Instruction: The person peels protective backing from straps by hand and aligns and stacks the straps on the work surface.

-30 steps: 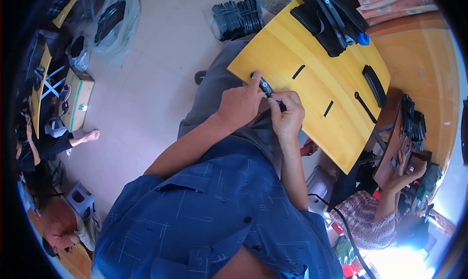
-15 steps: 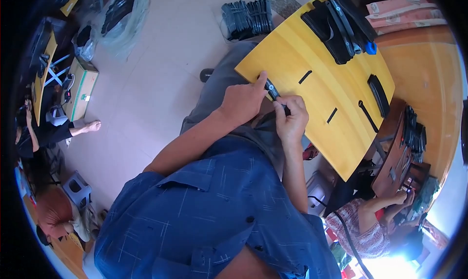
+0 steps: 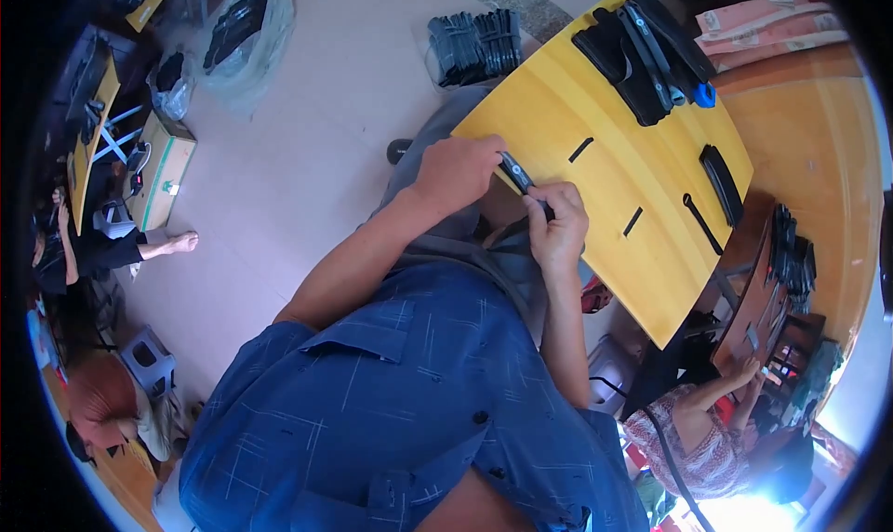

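Between my two hands is a narrow black strip (image 3: 516, 172) with a small pale round mark, held at the near edge of the yellow tabletop (image 3: 614, 281). My left hand (image 3: 458, 173) is closed on its upper-left end, the fingers curled. At the lower-right end, my right hand (image 3: 560, 223) pinches it between thumb and fingers. Two short black strips (image 3: 581, 149) lie on the tabletop, along with a longer black strip with a looped end (image 3: 702, 223). Farther right rests a flat black piece (image 3: 723, 186).
A pile of black pieces (image 3: 642, 58) sits at the far tabletop corner, beside a blue item (image 3: 704, 95). Bundled black pieces (image 3: 474, 46) are on the floor beyond my knee. One person (image 3: 698, 434) works at the lower right; others sit at the left. A cable (image 3: 662, 439) hangs nearby.
My left index finger was stretched along the strip's end; now it is bent and the hand has drawn slightly left. My right hand keeps its pinch. The view has shifted slightly.
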The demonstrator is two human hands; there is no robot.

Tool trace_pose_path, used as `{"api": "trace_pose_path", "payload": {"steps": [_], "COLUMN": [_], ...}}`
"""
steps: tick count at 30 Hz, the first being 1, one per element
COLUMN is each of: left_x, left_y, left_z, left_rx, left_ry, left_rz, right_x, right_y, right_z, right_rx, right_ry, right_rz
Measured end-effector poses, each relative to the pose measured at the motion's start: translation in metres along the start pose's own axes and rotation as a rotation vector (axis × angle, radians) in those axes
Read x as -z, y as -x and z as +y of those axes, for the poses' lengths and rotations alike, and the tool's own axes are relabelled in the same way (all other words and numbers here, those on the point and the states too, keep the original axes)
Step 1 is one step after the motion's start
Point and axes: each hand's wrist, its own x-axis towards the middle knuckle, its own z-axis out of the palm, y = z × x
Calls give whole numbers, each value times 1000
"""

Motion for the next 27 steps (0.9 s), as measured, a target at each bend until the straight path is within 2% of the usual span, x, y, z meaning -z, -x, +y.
{"api": "trace_pose_path", "payload": {"steps": [12, 15, 21, 23, 27], "left_x": [2, 2, 3, -2, -1], "left_y": [-4, -7, -8, -7, -4], "left_z": [-17, -24, -33, -41, -43], "left_rx": [-14, 5, -32, -133, -118], "left_ry": [176, 168, 216, 336, 373], "left_rz": [19, -55, -122, -56, -78], "right_x": [4, 7, 14, 16, 17], "right_y": [-4, -3, -7, -8, -10], "right_z": [0, 2, 5, 7, 10], "right_rx": [40, 50, 109, 141, 150], "right_ry": [-5, 5, 41, 30, 20], "right_rz": [-47, -71, -137, -162, -176]}}
